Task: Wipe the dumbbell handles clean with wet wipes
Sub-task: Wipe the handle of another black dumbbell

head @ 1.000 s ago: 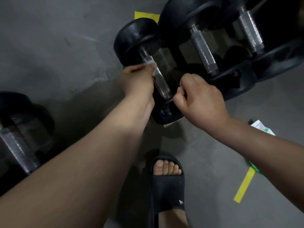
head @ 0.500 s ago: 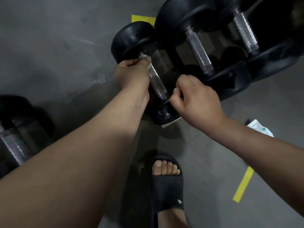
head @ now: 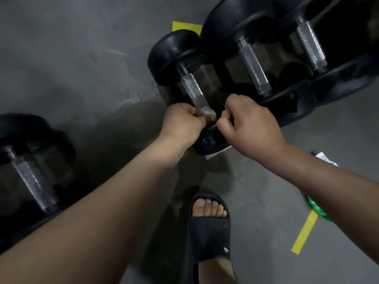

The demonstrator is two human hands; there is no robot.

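Observation:
A small black dumbbell (head: 174,56) lies on the grey floor with its knurled metal handle (head: 191,89) pointing toward me. My left hand (head: 182,121) grips a white wet wipe (head: 208,113) wrapped round the near end of that handle. My right hand (head: 250,121) has its fingers curled on the rim of the dumbbell's near head (head: 207,142), beside the left hand. The wipe is mostly hidden inside my left fist.
Two bigger dumbbells (head: 254,72) (head: 311,46) lie to the right, another dumbbell (head: 34,177) at far left. A green-and-white wipe pack (head: 317,206) peeks out behind my right forearm. Yellow tape strips (head: 304,232) mark the floor. My foot in a black slipper (head: 209,228) stands below.
My left hand has slid with the wipe down the handle, from the far head toward the near end. My right hand stayed on the near head.

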